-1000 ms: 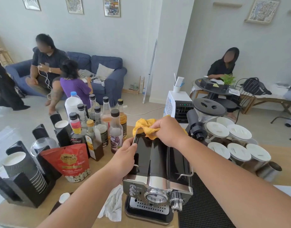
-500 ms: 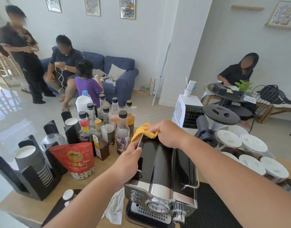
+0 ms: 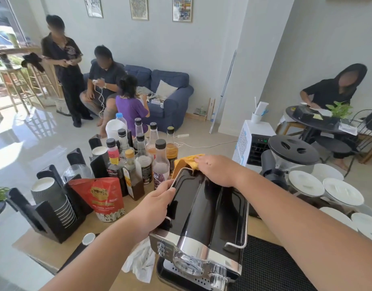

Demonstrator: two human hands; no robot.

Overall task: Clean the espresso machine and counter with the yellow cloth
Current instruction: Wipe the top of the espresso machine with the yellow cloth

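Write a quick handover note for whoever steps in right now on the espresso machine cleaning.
Right hand: pressing the yellow cloth on the far top edge of the espresso machine.
Left hand: grip on the machine's left top edge, steadying it.
Done: cannot tell how much has been wiped; the wipe is at the top rear.
Left: rest of the top, front panel, drip tray, then the counter. A crumpled white cloth lies by the base.

The right hand covers most of the yellow cloth. The espresso machine runs off the frame at 6 o'clock, hiding the surface beneath it.
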